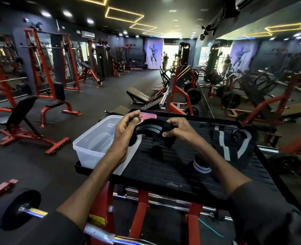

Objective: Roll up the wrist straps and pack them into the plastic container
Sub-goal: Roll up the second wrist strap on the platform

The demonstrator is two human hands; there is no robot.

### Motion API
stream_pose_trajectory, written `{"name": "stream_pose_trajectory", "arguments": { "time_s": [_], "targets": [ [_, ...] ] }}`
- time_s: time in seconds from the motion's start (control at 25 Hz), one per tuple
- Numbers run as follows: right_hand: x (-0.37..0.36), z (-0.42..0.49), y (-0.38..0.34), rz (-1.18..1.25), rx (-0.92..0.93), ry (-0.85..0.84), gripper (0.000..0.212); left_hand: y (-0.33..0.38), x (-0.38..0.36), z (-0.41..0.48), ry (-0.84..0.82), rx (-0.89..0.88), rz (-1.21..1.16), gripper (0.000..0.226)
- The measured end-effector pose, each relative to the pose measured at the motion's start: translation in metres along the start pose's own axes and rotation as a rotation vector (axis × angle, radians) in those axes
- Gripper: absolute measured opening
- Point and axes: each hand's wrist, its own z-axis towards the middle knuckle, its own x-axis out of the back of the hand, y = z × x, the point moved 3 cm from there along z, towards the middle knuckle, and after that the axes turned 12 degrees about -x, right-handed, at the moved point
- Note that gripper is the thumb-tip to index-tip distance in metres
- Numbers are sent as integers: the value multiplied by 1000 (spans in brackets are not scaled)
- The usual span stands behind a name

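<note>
- Left hand (126, 131), head view: it is held raised beside the near right edge of the plastic container (86, 156), fingers curled, with one end of a black wrist strap (149, 125) gripped against the palm.
- Right hand (179, 129) is closed round the other end of the same strap. The grey-striped band is arched between the two hands, clear of the black ribbed platform (163, 174).
- Container is set at the platform's left side, just beside the left hand. No strap is made out inside it. A pink lid (148, 115) is seen behind it.
- One rolled strap (201, 167) is noted on the platform near the right forearm. The loose straps (223, 145) are spread further right, unrolled.
- Step judged: rolling of the held strap is at its start, and packing is not yet begun.
- Next move, judged: one end is to be tucked tight and the band wound on itself under even tension. The roll must then be pinched firmly so that it is not sprung open when lowered into the container.
</note>
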Motion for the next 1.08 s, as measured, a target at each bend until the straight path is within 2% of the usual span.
{"name": "stream_pose_trajectory", "arguments": {
  "time_s": [0.12,0.2,0.24,0.32,0.4,0.52,0.6,0.68,0.84,0.96,1.08],
  "targets": [
    [21,-11,-3,293,-26,61,26,-8,-15,1,55,17,-89,22],
    [29,-18,0,435,-34,123,31,-22,-26,-6,84,149,-125,17],
    [31,-21,1,485,-22,156,26,-33,-30,-12,62,244,-100,17],
    [32,-28,-2,552,-4,201,23,-63,-34,-25,-38,502,-31,23],
    [31,-33,-2,649,2,201,30,-87,-38,-34,-161,730,22,36],
    [26,-39,0,747,8,192,35,-99,-57,-35,-227,841,-3,51],
    [19,-45,-2,778,22,179,26,-99,-67,-34,-212,858,-67,58],
    [13,-52,1,739,44,164,25,-102,-67,-31,-199,853,-133,60],
    [-3,-68,16,447,132,52,39,-103,-58,-18,-173,763,-124,32],
    [-21,-81,35,239,120,-111,40,-102,-58,-9,-138,848,-102,35],
    [-35,-89,57,155,19,-259,42,-124,-55,-8,-129,895,-112,43]
  ]
}}
